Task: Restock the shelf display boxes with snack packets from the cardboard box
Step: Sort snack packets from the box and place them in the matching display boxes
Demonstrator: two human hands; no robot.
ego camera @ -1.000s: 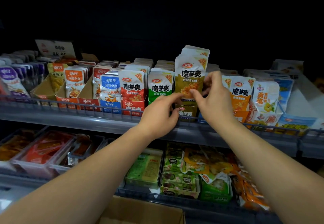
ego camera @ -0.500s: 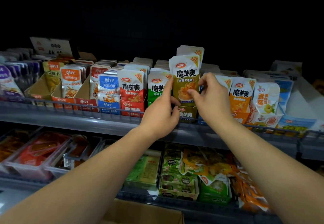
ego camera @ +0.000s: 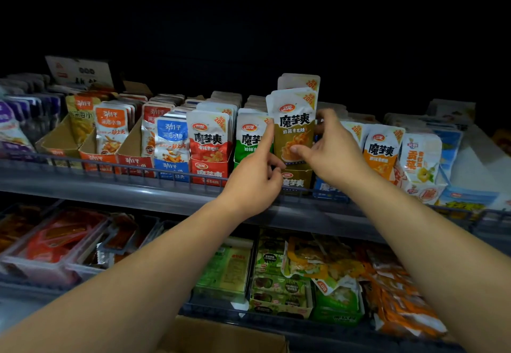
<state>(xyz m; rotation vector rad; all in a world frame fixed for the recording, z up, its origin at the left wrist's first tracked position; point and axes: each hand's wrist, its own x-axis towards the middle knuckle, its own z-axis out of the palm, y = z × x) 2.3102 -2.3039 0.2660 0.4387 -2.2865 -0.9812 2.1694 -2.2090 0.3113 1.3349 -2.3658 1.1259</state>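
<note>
Upper shelf (ego camera: 166, 197): grey, with a wire rail (ego camera: 110, 168) along its front edge. Display boxes stand directly on it, side by side: orange boxes (ego camera: 95, 157) at left, then a blue box (ego camera: 171, 167), a red box (ego camera: 208, 173) and an olive box (ego camera: 294, 181) holding upright olive packets (ego camera: 293, 131). Lower shelf (ego camera: 22, 297): clear trays (ego camera: 41, 267) at left, green boxes (ego camera: 224, 269) centre, loose orange packets (ego camera: 401, 305) at right.
</note>
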